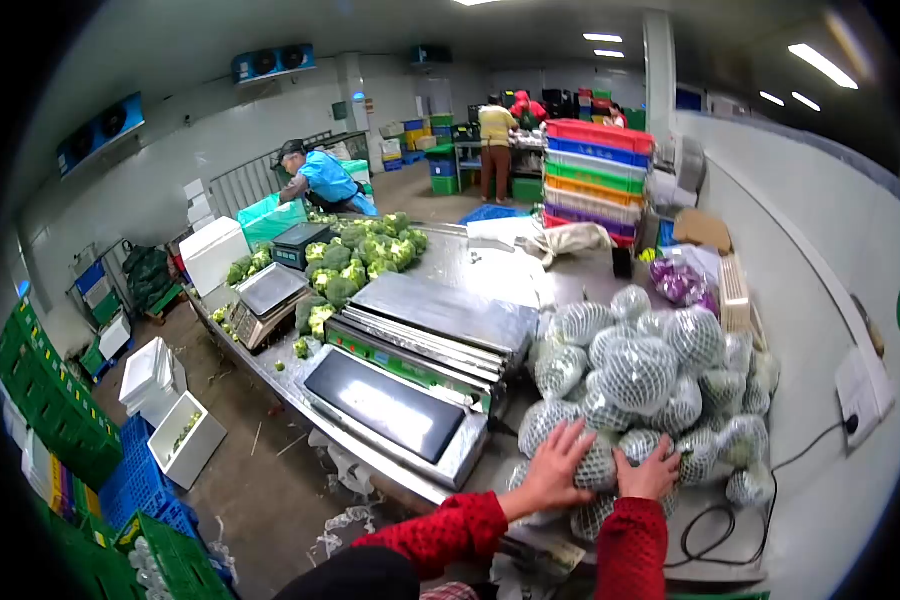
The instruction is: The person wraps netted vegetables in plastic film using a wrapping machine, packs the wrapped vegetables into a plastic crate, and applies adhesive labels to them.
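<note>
My left hand (555, 470) lies with its fingers spread on the near left side of a heap of round produce in white foam nets (638, 372). Just to its right, my right hand (648, 472) rests on the same heap, fingers apart and pointing away from me. Neither hand is wrapped around a piece. The produce under the nets looks pale green, but its kind is hard to make out. To the left of my hands stands a film-wrapping machine (450, 355) with a dark flat plate (385, 402) at its front.
Broccoli heads (355, 258) are piled beyond the machine, beside a weighing scale (268, 290). Stacked coloured crates (595, 180) stand at the back. A black cable (732, 520) loops at right. A co-worker in a blue apron (325, 180) leans at the table's far left.
</note>
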The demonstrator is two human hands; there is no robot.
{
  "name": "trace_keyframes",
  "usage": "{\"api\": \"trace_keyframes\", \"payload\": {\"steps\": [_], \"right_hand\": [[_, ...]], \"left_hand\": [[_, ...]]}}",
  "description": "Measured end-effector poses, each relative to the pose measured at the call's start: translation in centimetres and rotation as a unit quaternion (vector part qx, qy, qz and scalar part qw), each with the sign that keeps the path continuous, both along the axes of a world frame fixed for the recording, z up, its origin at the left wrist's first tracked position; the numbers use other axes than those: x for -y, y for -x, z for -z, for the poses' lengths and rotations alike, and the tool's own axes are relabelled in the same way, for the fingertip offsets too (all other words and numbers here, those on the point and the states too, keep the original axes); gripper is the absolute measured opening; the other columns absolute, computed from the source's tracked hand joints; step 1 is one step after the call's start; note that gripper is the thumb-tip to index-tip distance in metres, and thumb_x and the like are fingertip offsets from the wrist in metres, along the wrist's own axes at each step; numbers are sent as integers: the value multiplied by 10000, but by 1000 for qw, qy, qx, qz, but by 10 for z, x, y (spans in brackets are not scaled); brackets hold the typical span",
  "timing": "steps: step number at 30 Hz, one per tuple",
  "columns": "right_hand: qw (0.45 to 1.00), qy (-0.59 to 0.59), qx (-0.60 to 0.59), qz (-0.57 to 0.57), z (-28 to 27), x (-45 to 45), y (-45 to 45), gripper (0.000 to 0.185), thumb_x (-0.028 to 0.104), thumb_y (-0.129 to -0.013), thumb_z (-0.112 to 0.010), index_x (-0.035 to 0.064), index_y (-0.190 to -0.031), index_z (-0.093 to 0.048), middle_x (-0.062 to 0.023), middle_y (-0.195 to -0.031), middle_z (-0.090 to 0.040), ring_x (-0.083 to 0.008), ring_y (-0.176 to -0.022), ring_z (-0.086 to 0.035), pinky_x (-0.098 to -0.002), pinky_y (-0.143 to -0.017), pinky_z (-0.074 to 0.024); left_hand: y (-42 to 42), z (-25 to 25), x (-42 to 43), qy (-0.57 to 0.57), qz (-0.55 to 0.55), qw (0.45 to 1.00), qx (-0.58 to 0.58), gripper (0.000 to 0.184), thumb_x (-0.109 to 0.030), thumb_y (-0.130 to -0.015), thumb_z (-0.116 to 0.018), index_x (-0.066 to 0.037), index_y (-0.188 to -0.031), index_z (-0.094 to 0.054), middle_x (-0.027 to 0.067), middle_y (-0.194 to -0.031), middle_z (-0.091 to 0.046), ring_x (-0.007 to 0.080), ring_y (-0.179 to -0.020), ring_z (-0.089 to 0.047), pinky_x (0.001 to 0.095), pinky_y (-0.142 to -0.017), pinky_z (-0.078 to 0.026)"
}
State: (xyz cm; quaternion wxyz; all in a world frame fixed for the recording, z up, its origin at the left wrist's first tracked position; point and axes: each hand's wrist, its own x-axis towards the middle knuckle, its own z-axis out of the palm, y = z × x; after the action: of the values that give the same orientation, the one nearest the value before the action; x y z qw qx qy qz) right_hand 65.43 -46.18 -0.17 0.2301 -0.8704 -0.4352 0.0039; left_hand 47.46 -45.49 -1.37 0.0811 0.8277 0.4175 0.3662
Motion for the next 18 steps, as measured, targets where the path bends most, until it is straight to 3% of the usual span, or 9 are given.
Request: {"api": "trace_keyframes", "payload": {"steps": [4, 7, 9, 11, 12, 13, 15, 16, 18], "right_hand": [[997, -69, -26, -5, 14, 5, -15, 937, 435, -625, -842, 151, -1401, -403, -219, -1377, -412, -426, -1205, -473, -496, -990, -415], [968, -189, -150, -63, 26, 21, -54, 856, 330, -665, -841, 100, -1380, -433, -179, -1354, -466, -369, -1187, -503, -481, -982, -427], [855, -377, -352, -51, 57, 53, -83, 702, 257, -760, -762, 39, -1355, -459, -149, -1346, -502, -310, -1229, -500, -444, -1010, -414], [661, -481, -575, -27, 20, 119, -74, 611, 269, -852, -654, 2, -1363, -451, -126, -1372, -496, -285, -1256, -485, -429, -1038, -394], [601, -490, -630, -25, 50, 159, -97, 590, 384, -916, -543, 50, -1392, -438, -125, -1413, -467, -287, -1274, -479, -447, -1064, -383], [550, -523, -649, -45, 49, 197, -99, 589, 383, -930, -513, 46, -1405, -427, -135, -1421, -465, -295, -1284, -474, -451, -1084, -374], [549, -535, -642, 29, 54, 294, -99, 551, 355, -941, -498, 41, -1391, -447, -133, -1396, -502, -299, -1273, -485, -457, -1073, -388], [576, -544, -591, 151, 75, 340, -103, 519, 360, -937, -522, 46, -1348, -495, -116, -1362, -537, -284, -1224, -525, -446, -1037, -420], [568, -544, -588, 186, 121, 414, -111, 464, 378, -936, -545, 61, -1275, -558, -82, -1269, -606, -253, -1134, -581, -427, -993, -450]], "left_hand": [[8, 3, -3, 4, 19, 995, 102, 970, -407, -532, -868, -88, -1355, -465, 181, -1409, -427, 417, -1303, -381, 506, -1078, -350], [19, -6, -3, 27, -24, 978, 207, 959, -366, -523, -873, -58, -1331, -458, 189, -1339, -458, 378, -1250, -432, 446, -1068, -359], [22, -28, 8, 119, -50, 957, 261, 947, -375, -543, -874, -49, -1328, -457, 182, -1328, -466, 359, -1240, -448, 426, -1066, -362], [12, -50, 24, 201, 27, 933, 297, 996, -380, -558, -879, -19, -1362, -416, 187, -1316, -466, 346, -1255, -442, 410, -1075, -351], [-1, -54, 36, 208, 80, 925, 308, 1009, -378, -555, -884, -20, -1370, -408, 196, -1319, -461, 355, -1260, -434, 420, -1076, -348], [-17, -54, 42, 228, 149, 908, 319, 1023, -375, -552, -889, -21, -1378, -400, 204, -1323, -456, 364, -1265, -427, 430, -1077, -346], [-50, -52, 68, 230, 288, 896, 247, 1078, -281, -535, -931, -18, -1411, -359, 173, -1363, -447, 294, -1244, -465, 406, -1035, -391], [-65, -58, 82, 213, 339, 900, 173, 1046, -275, -524, -921, -25, -1388, -387, 178, -1369, -445, 321, -1248, -456, 428, -1037, -388], [-96, -62, 101, 155, 424, 891, 56, 977, -288, -505, -888, -52, -1341, -444, 192, -1371, -438, 394, -1254, -422, 480, -1037, -378]]}}
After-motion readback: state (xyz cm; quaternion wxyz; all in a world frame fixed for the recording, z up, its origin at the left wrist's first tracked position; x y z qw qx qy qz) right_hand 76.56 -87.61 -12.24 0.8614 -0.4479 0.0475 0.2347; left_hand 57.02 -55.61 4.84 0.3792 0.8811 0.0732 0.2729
